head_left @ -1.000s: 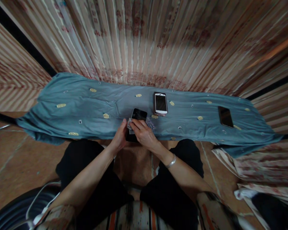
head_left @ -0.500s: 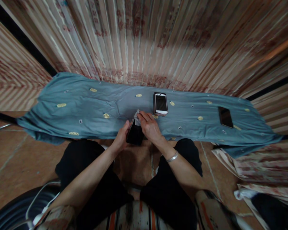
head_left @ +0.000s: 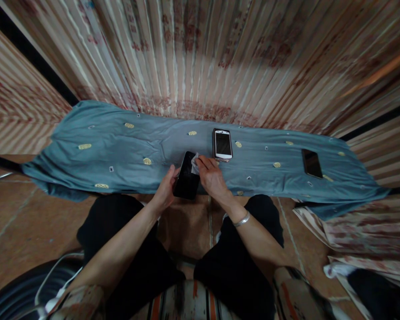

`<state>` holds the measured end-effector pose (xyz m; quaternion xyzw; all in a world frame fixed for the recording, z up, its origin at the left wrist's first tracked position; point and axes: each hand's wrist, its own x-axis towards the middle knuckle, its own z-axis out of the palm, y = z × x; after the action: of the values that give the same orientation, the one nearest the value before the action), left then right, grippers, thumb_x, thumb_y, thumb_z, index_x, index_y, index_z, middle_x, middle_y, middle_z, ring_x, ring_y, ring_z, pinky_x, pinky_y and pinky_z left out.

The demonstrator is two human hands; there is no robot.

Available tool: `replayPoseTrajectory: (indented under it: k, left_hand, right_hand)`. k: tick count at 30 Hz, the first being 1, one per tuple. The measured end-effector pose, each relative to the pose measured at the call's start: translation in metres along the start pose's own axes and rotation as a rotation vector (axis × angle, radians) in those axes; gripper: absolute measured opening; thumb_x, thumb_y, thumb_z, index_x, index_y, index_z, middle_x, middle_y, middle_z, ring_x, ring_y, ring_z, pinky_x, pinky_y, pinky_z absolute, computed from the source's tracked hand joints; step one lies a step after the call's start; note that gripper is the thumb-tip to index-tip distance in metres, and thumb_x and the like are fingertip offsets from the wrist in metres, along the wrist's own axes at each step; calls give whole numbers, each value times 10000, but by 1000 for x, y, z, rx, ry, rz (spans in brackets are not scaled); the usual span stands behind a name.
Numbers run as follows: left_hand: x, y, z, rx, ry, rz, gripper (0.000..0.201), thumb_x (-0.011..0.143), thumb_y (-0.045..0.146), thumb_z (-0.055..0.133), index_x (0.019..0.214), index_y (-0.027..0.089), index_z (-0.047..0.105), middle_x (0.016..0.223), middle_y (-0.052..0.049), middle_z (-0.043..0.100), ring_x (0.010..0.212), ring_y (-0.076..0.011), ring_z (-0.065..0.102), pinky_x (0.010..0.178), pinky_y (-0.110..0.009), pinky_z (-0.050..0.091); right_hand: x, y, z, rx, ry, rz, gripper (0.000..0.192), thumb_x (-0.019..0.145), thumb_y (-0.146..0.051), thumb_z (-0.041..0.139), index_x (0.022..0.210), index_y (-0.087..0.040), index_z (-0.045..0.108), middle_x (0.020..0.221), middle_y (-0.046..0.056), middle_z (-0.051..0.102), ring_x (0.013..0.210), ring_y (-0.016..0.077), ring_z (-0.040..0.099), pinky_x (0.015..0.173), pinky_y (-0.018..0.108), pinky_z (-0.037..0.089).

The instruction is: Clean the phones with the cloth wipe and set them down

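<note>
A black smartphone [head_left: 186, 183] is in my left hand [head_left: 166, 189], gripped by its left edge, its dark face turned up. My right hand [head_left: 213, 177] pinches a crumpled whitish wipe [head_left: 195, 164] against the phone's upper right part. Just beyond my right hand, a white-framed phone [head_left: 223, 144] lies face up with something dark beneath it. Farther right, another dark phone [head_left: 312, 163] rests on the cloth. The fingers of my left hand behind the phone are hidden.
A blue-green cloth [head_left: 166, 142] with yellow motifs covers the long narrow surface before me. Pleated curtains [head_left: 193, 58] hang behind it and at both sides. White cables [head_left: 58, 289] lie by a black round object at lower left. Tiled floor [head_left: 183, 231] shows between my knees.
The phone has turned flatter, so more of its dark face shows. My right hand with the wipe has shifted slightly right, from the top edge to the upper right part.
</note>
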<state>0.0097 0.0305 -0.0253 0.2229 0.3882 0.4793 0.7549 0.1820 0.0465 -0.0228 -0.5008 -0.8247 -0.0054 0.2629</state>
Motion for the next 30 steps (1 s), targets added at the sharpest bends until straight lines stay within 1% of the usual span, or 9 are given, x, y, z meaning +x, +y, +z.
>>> replayPoseTrajectory:
  k: [3,7,13,18,21,26,30]
  left_hand:
    - [1,2,0,-39,2,-20,524,923,557,551,1189,139,721,1052,-106,780,1066,-292,705,932,-379,535]
    - [4,6,-1,-58,-12,-13,534,938,558,515,1228,149,696,1049,-104,778,1030,-286,715,925,-396,543]
    - [7,10,-5,-70,20,3,504,954,538,484,1152,136,715,970,-106,781,984,-274,721,902,-392,547]
    - [8,14,-5,-79,41,17,490,945,544,494,1144,152,712,970,-102,778,949,-279,725,860,-395,557]
    - [8,16,-4,-86,44,12,490,958,542,461,1161,170,706,981,-96,779,968,-286,721,859,-398,556]
    - [7,14,0,-80,65,11,538,1008,504,333,1147,143,707,973,-108,779,973,-274,721,859,-378,556]
    - [8,10,1,-91,47,-6,540,1006,515,335,1168,141,689,953,-101,777,935,-253,728,821,-353,570]
  right_hand:
    - [-4,-6,2,17,-27,-14,415,961,-53,421,1320,-107,622,1327,189,617,1181,279,556,1066,451,476]
    - [-11,-14,3,46,-54,-59,429,957,-48,409,1326,-97,621,1333,194,620,1204,284,546,1071,468,481]
    - [-24,-25,5,50,-85,-124,429,958,-54,420,1342,-85,611,1354,188,610,1178,267,572,1074,441,497]
    - [-34,-32,7,63,-83,-192,421,962,-55,407,1331,-49,609,1337,203,620,1191,268,571,1068,421,511]
    - [-39,-35,6,75,-83,-216,418,972,-68,407,1343,-83,599,1335,180,625,1194,263,578,1066,429,515]
    - [-43,-41,4,85,-95,-260,410,980,-69,413,1350,-107,587,1339,180,622,1211,257,579,1064,444,522]
    - [-42,-43,6,69,-102,-292,404,978,-60,423,1348,-97,579,1325,183,623,1202,250,582,1061,438,526]
